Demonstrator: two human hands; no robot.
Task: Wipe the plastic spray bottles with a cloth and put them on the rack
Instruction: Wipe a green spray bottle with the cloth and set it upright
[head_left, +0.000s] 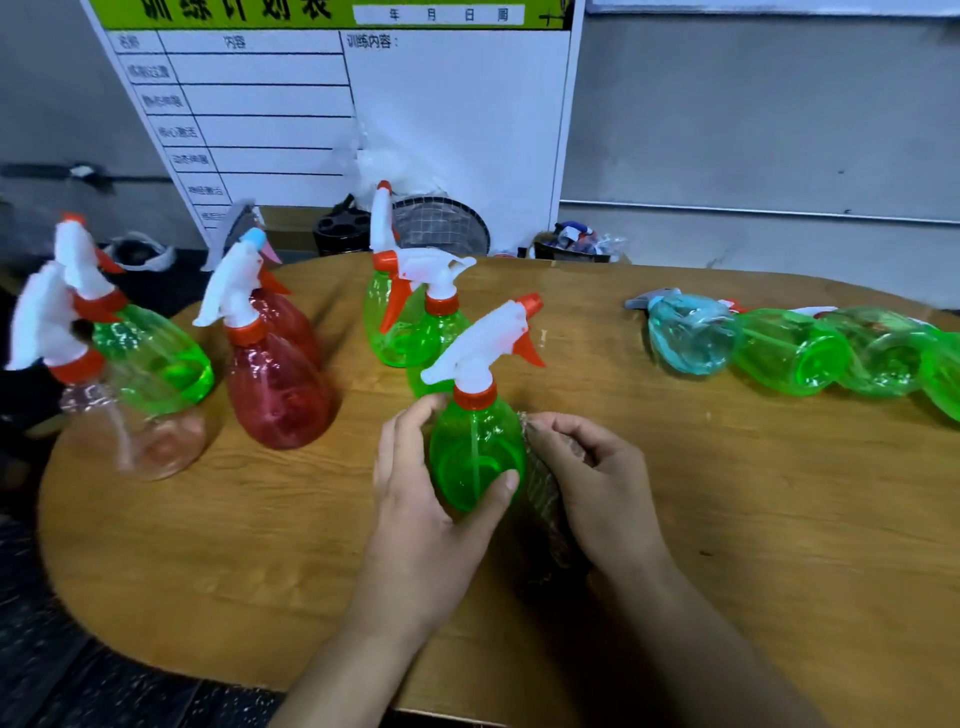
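On the wooden table (260, 545), the left hand (415, 519) grips a green spray bottle (475, 457); thumb across its front. The right hand (597, 483) pinches a cloth (545, 499) against its side.

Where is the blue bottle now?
In the head view, the blue bottle lies on its side on the table, right of centre, at the left end of a row of green bottles.

A green spray bottle (475, 452) with white trigger stands upright on the tabletop (260, 545), a mottled brown cloth (545, 499) pressed against its right side.
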